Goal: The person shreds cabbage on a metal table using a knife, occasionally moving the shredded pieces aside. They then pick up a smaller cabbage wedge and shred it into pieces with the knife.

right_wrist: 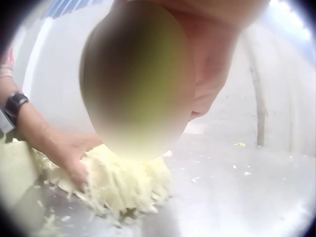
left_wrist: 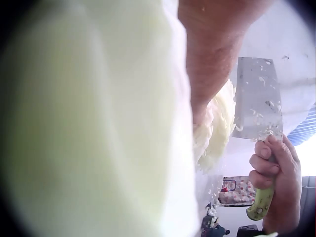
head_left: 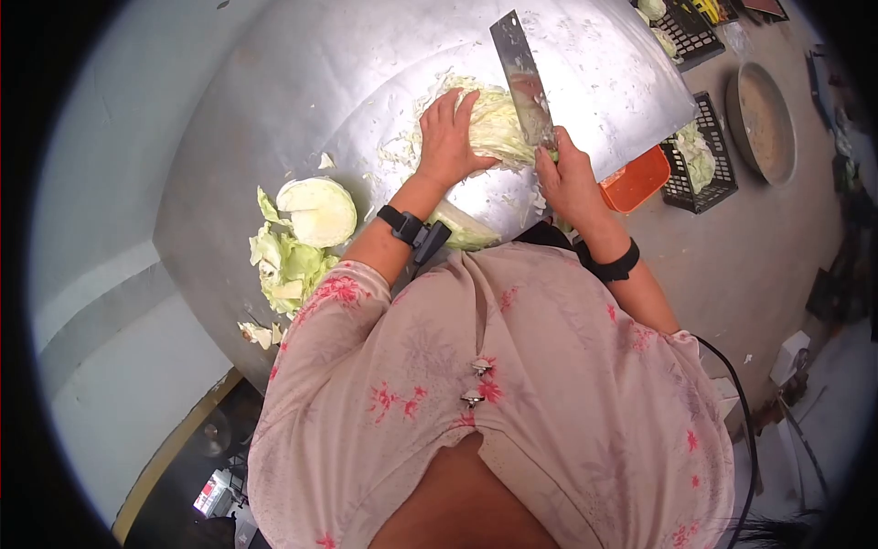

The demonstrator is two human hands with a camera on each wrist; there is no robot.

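My left hand (head_left: 448, 137) grips a pile of sliced cabbage (head_left: 498, 123) on the metal table, fingers over its far side and thumb at the near side. In my right hand (head_left: 569, 178) is a cleaver (head_left: 523, 78), its wide blade upright at the right end of the pile. The left wrist view shows the fingers wrapped round the cleaver's green handle (left_wrist: 261, 200) and shreds stuck to the blade. A pale cabbage wedge (head_left: 465, 229) lies by my left forearm. In the right wrist view, a blurred handle end (right_wrist: 138, 74) hides part of the pile.
A cut cabbage (head_left: 315, 210) and loose outer leaves (head_left: 297, 265) lie at left. Past the table's right edge are an orange tub (head_left: 637, 180), a black crate (head_left: 718, 169) holding leaves, and a large round pan (head_left: 766, 123). Shreds dot the metal table (head_left: 384, 69).
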